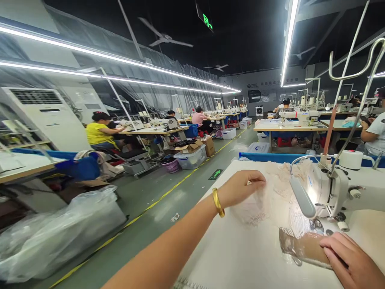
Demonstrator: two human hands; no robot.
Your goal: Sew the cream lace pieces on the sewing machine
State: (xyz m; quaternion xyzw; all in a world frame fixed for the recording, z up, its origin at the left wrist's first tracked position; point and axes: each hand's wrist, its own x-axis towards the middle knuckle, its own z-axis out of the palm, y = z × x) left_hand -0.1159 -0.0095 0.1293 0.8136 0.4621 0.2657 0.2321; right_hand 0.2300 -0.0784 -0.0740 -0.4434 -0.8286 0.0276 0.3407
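My left hand (245, 186), with a gold bangle on the wrist, is raised over the left part of the white sewing table (228, 249). Its thumb and fingers are pinched together on sheer pale pink fabric (254, 206), which hangs blurred below them. More of this thin, gathered fabric spreads toward the sewing machine (325, 190), whose lamp lights the needle area. White fringe-like material (297, 220) lies by the presser foot. My right hand (350, 257) rests at the lower right, its fingertips on a brown, tape-covered plate (311, 247) in front of the needle.
A thread stand (333, 116) and a lamp arm rise at the right. A blue cloth trough (264, 157) runs along the table's far edge. Left of the table is an aisle with a yellow line (162, 196), plastic-wrapped bundles (66, 228) and bins (191, 156). Several people sit at other machines.
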